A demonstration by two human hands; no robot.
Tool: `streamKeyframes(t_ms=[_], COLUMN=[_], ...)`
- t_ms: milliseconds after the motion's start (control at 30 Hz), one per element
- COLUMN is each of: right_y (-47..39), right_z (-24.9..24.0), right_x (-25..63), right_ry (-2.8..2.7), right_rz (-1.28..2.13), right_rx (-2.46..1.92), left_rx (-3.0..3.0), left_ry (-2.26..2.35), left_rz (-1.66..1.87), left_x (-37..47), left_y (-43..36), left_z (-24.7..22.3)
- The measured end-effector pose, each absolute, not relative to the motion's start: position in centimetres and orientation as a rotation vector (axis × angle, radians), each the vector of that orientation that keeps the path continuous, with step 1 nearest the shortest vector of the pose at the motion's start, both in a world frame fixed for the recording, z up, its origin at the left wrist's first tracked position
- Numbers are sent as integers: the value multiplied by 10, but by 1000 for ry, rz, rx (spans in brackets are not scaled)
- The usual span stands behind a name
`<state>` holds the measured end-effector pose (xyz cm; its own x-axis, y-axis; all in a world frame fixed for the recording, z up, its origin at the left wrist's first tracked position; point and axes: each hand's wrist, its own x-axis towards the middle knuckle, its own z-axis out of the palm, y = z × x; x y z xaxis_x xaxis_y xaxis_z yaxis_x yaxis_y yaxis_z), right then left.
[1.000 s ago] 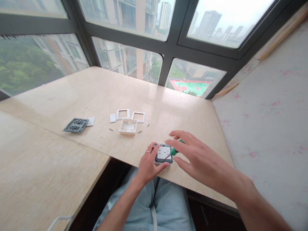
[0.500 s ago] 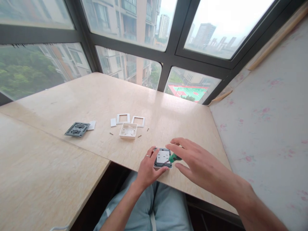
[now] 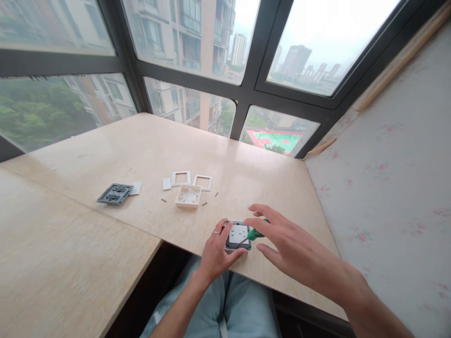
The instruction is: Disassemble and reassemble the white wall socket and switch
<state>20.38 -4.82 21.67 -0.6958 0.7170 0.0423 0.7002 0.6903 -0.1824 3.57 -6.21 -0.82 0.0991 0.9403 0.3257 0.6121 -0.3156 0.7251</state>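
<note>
My left hand (image 3: 219,249), with a ring on one finger, is closed around the left side of a wall socket (image 3: 238,234). The socket has a white slotted face in a dark grey frame and sits on a white mounting box (image 3: 244,249) at the table's near edge. A screwdriver (image 3: 256,234) with a green and black handle slants down leftward, its tip at the lower edge of the dark frame. My right hand (image 3: 282,237) has its fingers over the handle's end, which the palm partly hides; the thumb stands apart from it.
Further back lie an open white mounting box (image 3: 188,196), two white cover frames (image 3: 203,182), a small white plate (image 3: 167,184) and several screws (image 3: 205,204). To the left, a grey socket module (image 3: 115,194) rests against a white piece (image 3: 136,188). A papered wall (image 3: 380,202) bounds the right side.
The view has tilted slightly upward, so everything sits a little lower. Both hands keep nearly the same pose, with the screwdriver still at the socket's lower edge.
</note>
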Motion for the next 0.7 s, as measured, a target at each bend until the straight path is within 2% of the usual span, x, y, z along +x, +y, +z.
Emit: streamKeyframes(t_ms=[233,300,433,567,700], right_y=[-41,-41,-47,-49,-42], right_z=[213,214,216,210,195], right_x=[192,198,208,201,192], right_ry=[-2651,-2731,-2838,-2715,-2533], right_rz=[-77,-44,151,187,-4], right_rx=[-1926,-1771,-1170,-1252,-1450], left_rx=[1961,1963,1975,1969,1963], left_ry=[1525,1519,1513,1518,1515], left_rz=[1065,1059,1056,1043,1021], left_x=[35,35,36,36,36], left_y=[-62,-62,-62,-62,-62], left_z=[-8,-7,-6,-5,-4])
